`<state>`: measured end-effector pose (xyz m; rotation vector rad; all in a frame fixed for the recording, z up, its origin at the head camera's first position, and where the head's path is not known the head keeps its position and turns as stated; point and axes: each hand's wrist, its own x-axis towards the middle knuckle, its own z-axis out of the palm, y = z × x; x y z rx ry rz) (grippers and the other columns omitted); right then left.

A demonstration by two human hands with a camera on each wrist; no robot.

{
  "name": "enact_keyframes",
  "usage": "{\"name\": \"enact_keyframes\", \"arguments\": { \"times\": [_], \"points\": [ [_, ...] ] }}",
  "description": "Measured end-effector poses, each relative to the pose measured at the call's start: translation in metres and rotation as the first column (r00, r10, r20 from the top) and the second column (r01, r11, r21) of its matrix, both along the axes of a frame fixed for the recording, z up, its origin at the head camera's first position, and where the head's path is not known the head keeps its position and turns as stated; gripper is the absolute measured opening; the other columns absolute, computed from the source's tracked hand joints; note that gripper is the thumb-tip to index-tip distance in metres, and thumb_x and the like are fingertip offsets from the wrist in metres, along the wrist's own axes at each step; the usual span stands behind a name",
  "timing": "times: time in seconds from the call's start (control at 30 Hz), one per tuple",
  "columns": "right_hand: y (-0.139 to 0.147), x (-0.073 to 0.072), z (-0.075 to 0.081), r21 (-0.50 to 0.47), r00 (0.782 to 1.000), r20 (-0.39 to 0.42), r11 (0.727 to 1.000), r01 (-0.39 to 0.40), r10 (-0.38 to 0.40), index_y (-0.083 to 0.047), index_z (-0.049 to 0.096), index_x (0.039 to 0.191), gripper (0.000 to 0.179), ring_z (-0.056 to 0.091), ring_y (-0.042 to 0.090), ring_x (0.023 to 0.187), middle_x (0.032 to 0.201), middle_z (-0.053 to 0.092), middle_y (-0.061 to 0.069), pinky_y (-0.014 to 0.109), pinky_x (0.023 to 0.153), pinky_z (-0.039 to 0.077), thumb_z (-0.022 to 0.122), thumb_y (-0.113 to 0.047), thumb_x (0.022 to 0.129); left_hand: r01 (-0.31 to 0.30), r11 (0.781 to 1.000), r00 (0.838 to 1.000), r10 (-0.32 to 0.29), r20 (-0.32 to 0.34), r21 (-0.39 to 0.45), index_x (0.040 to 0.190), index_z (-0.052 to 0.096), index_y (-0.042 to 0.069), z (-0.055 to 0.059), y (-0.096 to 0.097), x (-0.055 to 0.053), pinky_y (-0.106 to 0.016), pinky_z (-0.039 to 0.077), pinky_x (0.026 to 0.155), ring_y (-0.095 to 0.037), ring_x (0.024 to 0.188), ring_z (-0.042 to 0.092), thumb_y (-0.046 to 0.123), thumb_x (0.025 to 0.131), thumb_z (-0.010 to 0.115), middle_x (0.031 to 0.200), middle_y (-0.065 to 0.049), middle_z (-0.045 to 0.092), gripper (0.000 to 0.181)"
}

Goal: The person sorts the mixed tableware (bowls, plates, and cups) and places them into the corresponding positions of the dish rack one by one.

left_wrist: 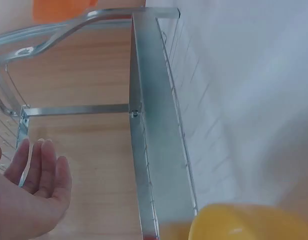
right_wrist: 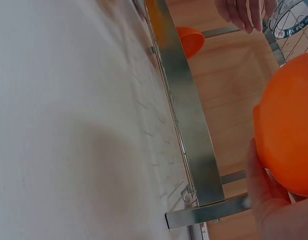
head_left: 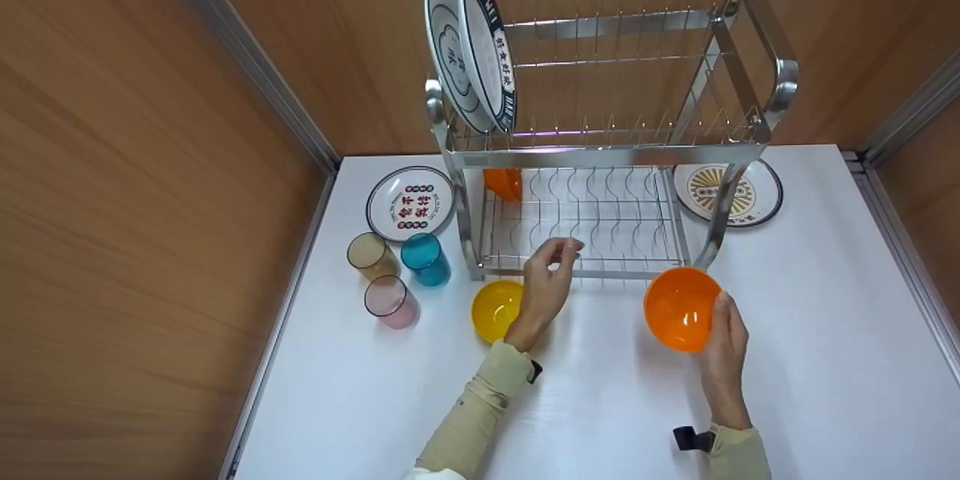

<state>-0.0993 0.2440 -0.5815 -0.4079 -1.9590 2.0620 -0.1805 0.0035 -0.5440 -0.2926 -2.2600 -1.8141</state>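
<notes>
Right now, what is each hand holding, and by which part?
The right hand grips the orange bowl by its rim and outer wall. The left hand holds nothing.

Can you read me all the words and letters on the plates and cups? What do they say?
Front plate standing in the rack: dark rim with pale letters, about "HAO HEI" at the top; the rest is too small.
Plate behind it: marks, too blurred to read.
Left plate on the table: red and black characters, too small to read.
Right plate on the table: sun-like pattern; rim marks unreadable.
Cups and bowls: no writing.
</notes>
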Motion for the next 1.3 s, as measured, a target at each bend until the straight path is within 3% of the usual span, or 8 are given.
{"name": "enact_keyframes", "arguments": {
  "times": [0.33,0.53,0.7,0.9,1.03,1.17,1.3],
  "points": [
    [-0.017,0.001,0.004,0.042,0.998,-0.036,0.998,-0.054,0.055,-0.004,0.048,0.147,0.052,0.055,0.021,0.117,0.131,0.056,0.004,0.016,0.092,0.052,0.034,-0.040,0.112,0.056,0.998,0.997,-0.056,0.053,-0.008,0.112,0.073,0.008,-0.005,0.013,0.015,-0.026,0.056,0.091,-0.008,0.094,0.067,0.030,0.109,0.053,0.106,-0.002,0.073,0.030],
    [-0.027,0.003,0.006,0.044,0.998,-0.019,0.997,-0.064,0.065,-0.005,0.050,0.146,0.051,0.056,0.022,0.114,0.130,0.057,0.004,0.017,0.090,0.053,0.035,-0.040,0.112,0.108,0.994,0.988,-0.111,0.106,0.028,0.121,0.070,0.007,-0.007,0.019,0.023,-0.032,0.057,0.094,-0.008,0.097,0.067,0.030,0.108,0.054,0.111,-0.001,0.072,0.030],
    [-0.036,0.002,0.008,0.030,0.997,-0.011,0.996,-0.079,0.080,-0.005,0.051,0.144,0.051,0.054,0.022,0.115,0.130,0.057,0.005,0.017,0.091,0.052,0.035,-0.041,0.112,0.156,0.985,0.976,-0.165,0.139,0.079,0.128,0.067,0.009,-0.009,0.026,0.028,-0.028,0.057,0.092,-0.009,0.102,0.066,0.033,0.108,0.053,0.119,-0.006,0.070,0.034],
    [-0.045,-0.001,0.010,0.035,0.995,-0.012,0.994,-0.099,0.100,-0.004,0.050,0.146,0.054,0.055,0.021,0.118,0.133,0.057,0.005,0.016,0.094,0.051,0.035,-0.043,0.112,0.232,0.967,0.957,-0.247,0.152,0.110,0.137,0.064,0.012,-0.013,0.030,0.034,-0.024,0.053,0.099,-0.007,0.118,0.062,0.036,0.110,0.047,0.132,0.001,0.066,0.040],
    [-0.049,-0.002,0.010,0.026,0.995,-0.007,0.995,-0.097,0.097,-0.004,0.050,0.146,0.054,0.054,0.021,0.118,0.133,0.057,0.004,0.016,0.095,0.051,0.035,-0.044,0.111,0.306,0.941,0.931,-0.327,0.163,0.141,0.142,0.060,0.012,-0.015,0.031,0.038,-0.025,0.049,0.105,-0.007,0.123,0.059,0.039,0.113,0.035,0.136,0.000,0.064,0.046],
    [-0.053,-0.006,0.011,0.046,0.996,-0.020,0.995,-0.090,0.091,-0.005,0.052,0.144,0.052,0.056,0.020,0.117,0.130,0.059,0.002,0.017,0.095,0.051,0.036,-0.042,0.112,0.383,0.906,0.889,-0.414,0.194,0.177,0.148,0.053,0.016,-0.015,0.033,0.041,-0.028,0.047,0.107,-0.007,0.126,0.057,0.047,0.113,0.021,0.141,0.004,0.060,0.057],
    [-0.054,-0.007,0.011,0.080,0.996,-0.038,0.994,-0.074,0.077,-0.003,0.053,0.142,0.046,0.059,0.017,0.113,0.125,0.062,-0.001,0.017,0.093,0.052,0.036,-0.034,0.113,0.415,0.876,0.851,-0.469,0.237,0.246,0.151,0.047,0.018,-0.016,0.036,0.044,-0.029,0.050,0.104,-0.008,0.123,0.057,0.056,0.110,0.020,0.141,0.005,0.057,0.062]
  ]
}}
